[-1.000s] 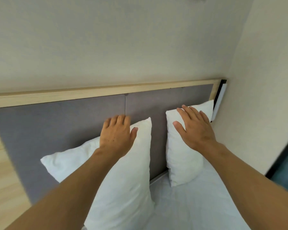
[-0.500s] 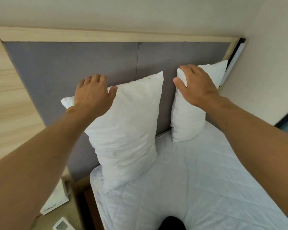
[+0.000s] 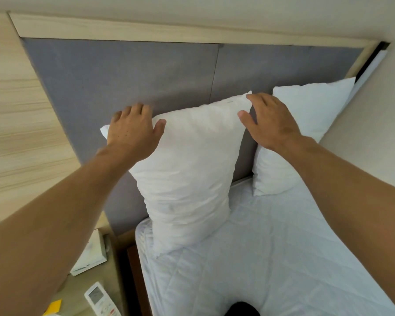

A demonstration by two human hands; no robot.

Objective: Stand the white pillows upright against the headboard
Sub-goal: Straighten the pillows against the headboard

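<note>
Two white pillows stand on the bed against the grey padded headboard. The larger left pillow stands upright and tilts slightly left. My left hand grips its top left corner, fingers curled over the top edge and thumb on the front. My right hand touches its top right corner with fingers spread and thumb apart. The smaller right pillow leans in the corner by the right wall, partly hidden behind my right wrist.
A white quilted mattress fills the lower right. To the left, a low nightstand holds a tissue box, a white remote and a yellow note. The side wall is close on the right.
My right hand left the right pillow and moved left to the left pillow's top right corner. My left hand stays on its top left corner. The view has tilted down.
</note>
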